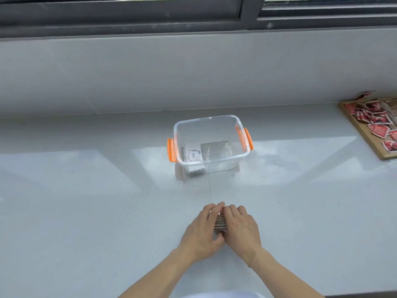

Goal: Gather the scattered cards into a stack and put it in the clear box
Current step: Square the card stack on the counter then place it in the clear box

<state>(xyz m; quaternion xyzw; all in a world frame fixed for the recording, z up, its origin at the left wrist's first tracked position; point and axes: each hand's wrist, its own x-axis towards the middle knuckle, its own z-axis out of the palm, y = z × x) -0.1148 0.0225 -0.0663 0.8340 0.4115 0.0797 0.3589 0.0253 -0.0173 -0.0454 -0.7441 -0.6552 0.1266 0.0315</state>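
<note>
Here, a stack of cards (220,222) was clasped on edge between the left hand (200,230) and the right hand (241,227), both closed around it, resting on the pale table (86,201). Beyond the fingertips, well apart from the grip, the clear box (209,145) with orange latches was seen standing open; a card and a dark sheet lay in it. Far to the right of the grip, red packets (374,119) were heaped on a wooden tray (365,136).

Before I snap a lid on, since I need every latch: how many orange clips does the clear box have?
2: one orange clip on the clear box's left end, one on its right end.
</note>
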